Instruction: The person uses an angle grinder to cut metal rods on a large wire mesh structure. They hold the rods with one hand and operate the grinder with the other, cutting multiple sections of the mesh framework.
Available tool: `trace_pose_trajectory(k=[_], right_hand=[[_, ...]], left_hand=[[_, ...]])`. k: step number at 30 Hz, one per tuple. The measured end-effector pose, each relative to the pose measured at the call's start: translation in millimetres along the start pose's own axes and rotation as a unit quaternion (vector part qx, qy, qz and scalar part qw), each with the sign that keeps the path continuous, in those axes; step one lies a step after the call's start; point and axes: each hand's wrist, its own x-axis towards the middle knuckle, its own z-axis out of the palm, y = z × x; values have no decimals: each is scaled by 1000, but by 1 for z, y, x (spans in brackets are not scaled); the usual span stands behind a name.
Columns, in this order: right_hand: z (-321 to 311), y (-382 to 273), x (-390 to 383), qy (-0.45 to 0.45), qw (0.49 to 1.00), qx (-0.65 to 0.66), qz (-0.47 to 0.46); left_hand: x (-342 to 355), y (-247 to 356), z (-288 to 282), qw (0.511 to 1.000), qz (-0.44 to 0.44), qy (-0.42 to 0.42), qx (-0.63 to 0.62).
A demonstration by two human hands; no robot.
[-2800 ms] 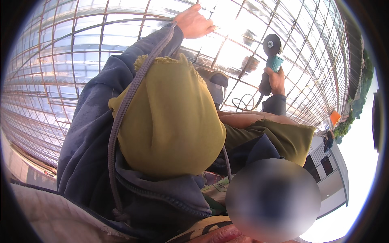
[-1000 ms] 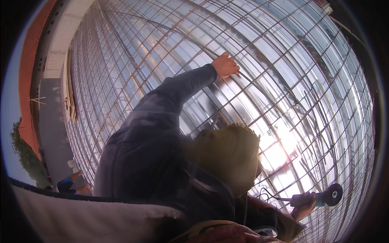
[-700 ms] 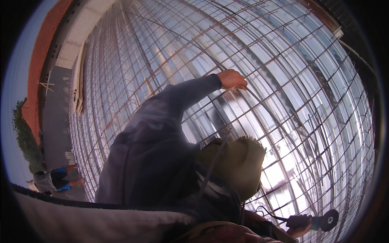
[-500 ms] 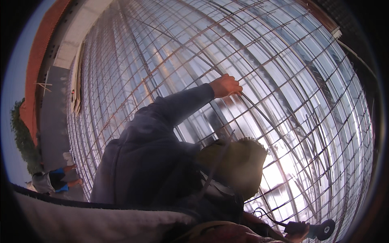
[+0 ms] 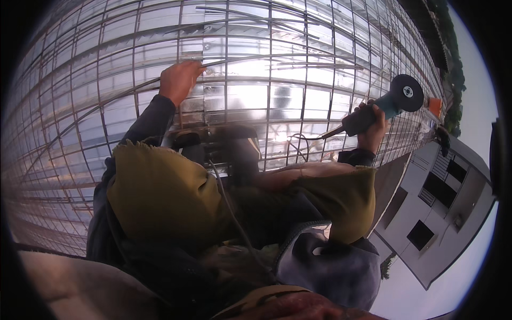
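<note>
My left hand [image 5: 181, 81] is closed around a long steel reinforcing bar [image 5: 250, 57] that lies loosely over a mesh of crossed bars [image 5: 226, 32]. My right hand [image 5: 376, 130] grips the body of an angle grinder [image 5: 364, 117], raised above the mesh at the right. Its dark round disc [image 5: 400, 85] faces up toward me; whether it spins cannot be told. From the grinder's rear a black cord [image 5: 314, 138] loops down onto the mesh near my feet.
Shiny ribbed metal decking [image 5: 245, 98] lies beneath the mesh. My shoes [image 5: 242, 154] stand on it between my bent, olive-clad knees [image 5: 160, 181]. Several loose bars [image 5: 261, 18] rest farther out. Beyond the right edge rises a pale building [image 5: 432, 213].
My view has swung to the right, bringing the pale building into sight. The grinder has come up from the lower edge in my right hand. My left hand still holds the bar.
</note>
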Motion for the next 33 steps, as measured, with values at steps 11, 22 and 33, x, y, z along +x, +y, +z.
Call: trace_pose_trajectory(k=[11,22,33], right_hand=[[-12,15,-32,76,996,-49,-28],[-5,9,-34,76,996,-32,-42],[-8,16,-40,73,996,-46,-14]], left_hand=[[-2,20,1,998,-18,-62,-26],[-27,57,8,994,5,109,-18],[36,76,68,997,63,40,12]])
